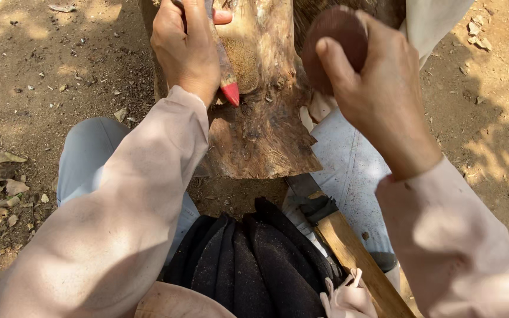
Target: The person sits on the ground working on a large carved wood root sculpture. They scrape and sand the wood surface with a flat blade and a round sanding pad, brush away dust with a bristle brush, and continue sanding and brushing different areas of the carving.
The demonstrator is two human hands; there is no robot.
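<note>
My left hand (187,47) grips a chisel-like tool with a red handle end (230,91), held against a large rough piece of brown wood (260,129) that stands between my knees. My right hand (378,88) is raised to the right of the wood and holds a round dark brown mallet head (334,41) above it. The tool's blade is hidden behind my left hand. Both arms wear pale pink sleeves.
Dark folded cloth (254,265) lies in my lap below the wood. A wooden-handled tool (349,247) with a dark metal head lies on the white sheet (349,171) at right. Dry leaves (1,188) and pebbles scatter the dirt ground.
</note>
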